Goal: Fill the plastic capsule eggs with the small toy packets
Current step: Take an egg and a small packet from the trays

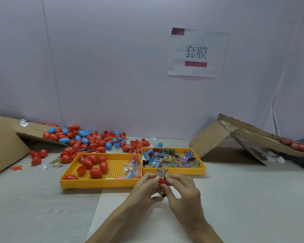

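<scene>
Egg point(162, 181): red, glossy; we pinch it between left hand point(146, 185) and right hand point(182, 188), barcoded packet point(161, 172) protruding above fingertips.

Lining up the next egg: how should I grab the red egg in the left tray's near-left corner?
Probably pinch the red egg across its middle from above: it lies on its side right behind the near wall of the yellow tray, blocking frontal approach.

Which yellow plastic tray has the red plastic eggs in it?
The left yellow plastic tray, with the red plastic capsule eggs on its holed floor. The right yellow plastic tray holds only small printed toy packets.
</scene>
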Motion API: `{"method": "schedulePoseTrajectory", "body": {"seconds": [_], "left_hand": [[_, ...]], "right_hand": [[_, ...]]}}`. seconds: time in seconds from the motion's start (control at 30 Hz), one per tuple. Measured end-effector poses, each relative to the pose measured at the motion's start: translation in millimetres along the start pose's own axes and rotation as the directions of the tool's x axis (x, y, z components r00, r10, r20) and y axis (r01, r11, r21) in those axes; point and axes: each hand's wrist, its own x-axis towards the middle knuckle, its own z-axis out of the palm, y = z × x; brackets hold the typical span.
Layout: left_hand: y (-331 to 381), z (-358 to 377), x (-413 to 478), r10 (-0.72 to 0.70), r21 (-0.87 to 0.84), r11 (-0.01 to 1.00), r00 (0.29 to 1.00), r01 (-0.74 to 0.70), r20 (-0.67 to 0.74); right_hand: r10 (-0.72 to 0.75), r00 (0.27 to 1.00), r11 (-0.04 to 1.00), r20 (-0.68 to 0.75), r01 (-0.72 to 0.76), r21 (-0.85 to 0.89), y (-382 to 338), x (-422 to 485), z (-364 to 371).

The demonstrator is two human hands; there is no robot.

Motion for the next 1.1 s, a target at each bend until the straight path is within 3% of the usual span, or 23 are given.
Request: {"method": "schedulePoseTrajectory", "body": {"seconds": [0.23,0.37,0.67,0.93,1.1], "left_hand": [[0.8,2.4,-1.7,0.001,0.004,1.000,1.000,-0.001,-0.010],[4.1,4.9,-3.2,0.004,-0.006,1.000,1.000,-0.004,0.002],[0.8,4.8,-3.8,-0.033,0.015,0.999,0.998,0.032,0.047],[-0.1,2.3,-1.9,-0.056,-0.020,0.998,0.996,0.057,0.066],[0.1,3.7,-2.6,-0.079,-0.008,0.997,0.994,0.080,0.079]], "right_hand": [[-0.039,0.998,0.999,0.050,0.037,0.035,-5.5,2.1,-1.1],[0.021,0.999,0.998,0.025,-0.023,0.052,-5.8,3.6,-2.4],[-0.014,1.000,1.000,-0.012,0.014,0.008,-1.1,1.3,-0.5],[0.076,0.997,0.988,0.020,-0.078,0.136,-3.4,1.9,-0.4],[0.018,1.000,0.995,0.020,-0.020,0.096,0.9,-0.6,3.0]]}}
